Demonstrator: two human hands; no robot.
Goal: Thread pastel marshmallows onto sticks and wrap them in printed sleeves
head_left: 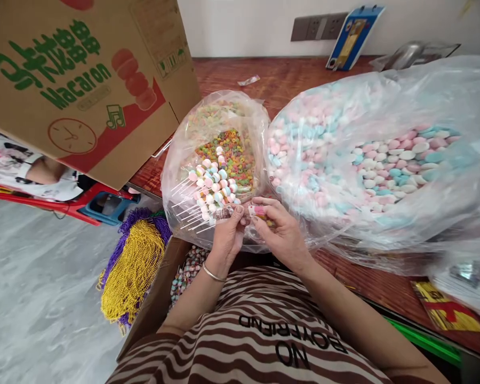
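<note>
My left hand [229, 232] is closed in a pinch, thumb against fingers, on a small clear wrapper [222, 213] with dark print. Close beside it, my right hand [282, 229] has its thumb and fingers closed around a small pink-and-white piece [257, 210]; its exact kind is too small to tell. The fingertips of both hands nearly meet. Just beyond them lies a pile of marshmallow skewers [213, 184] with white sticks pointing left. These rest on an open clear plastic bag [176, 144] of small colourful ring-shaped candies [240, 154].
A large clear bag of pastel candies [400, 160] fills the table's right side. A cardboard box [116, 90] stands at left, near another person's arm [46, 169]. Gold beads [134, 272] hang at lower left. An open carton [150, 304] of wrapped candies sits against my body.
</note>
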